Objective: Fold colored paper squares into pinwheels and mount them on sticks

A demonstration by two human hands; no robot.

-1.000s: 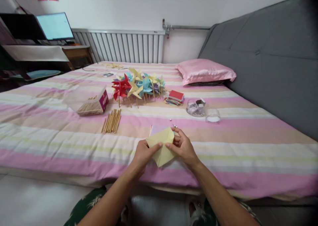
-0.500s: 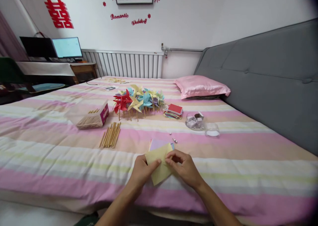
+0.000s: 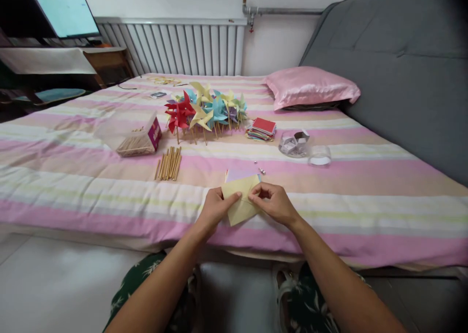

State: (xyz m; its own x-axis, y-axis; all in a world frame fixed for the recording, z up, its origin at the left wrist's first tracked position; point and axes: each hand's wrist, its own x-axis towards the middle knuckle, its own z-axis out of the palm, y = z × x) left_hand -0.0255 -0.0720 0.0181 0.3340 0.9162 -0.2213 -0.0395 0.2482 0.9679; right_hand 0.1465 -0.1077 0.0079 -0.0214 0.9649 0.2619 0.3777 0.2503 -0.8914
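A square of pale yellow paper (image 3: 237,213) is held over the near part of the bed. My left hand (image 3: 215,207) grips its left side, thumb on top and fingers underneath. At its right side my right hand (image 3: 273,202) pinches the paper between thumb and forefinger; whether anything small is in that pinch cannot be made out. Just behind the yellow sheet a stack of coloured paper (image 3: 239,174), lilac on top, lies partly hidden. Small silvery beads (image 3: 262,171) rest on the bedding beyond my right hand.
Several finished paper pinwheels (image 3: 204,111) stand mid-bed. Gold sticks (image 3: 169,165) lie left, near a clear box of thin sticks (image 3: 137,145). Right of the pinwheels are a red-topped paper stack (image 3: 263,126), a clear dish (image 3: 292,145), a tape roll (image 3: 320,156) and a pink pillow (image 3: 312,89).
My view has tilted down, so the bed appears higher and my legs and the floor show. Both hands keep the yellow paper in nearly the same grip.
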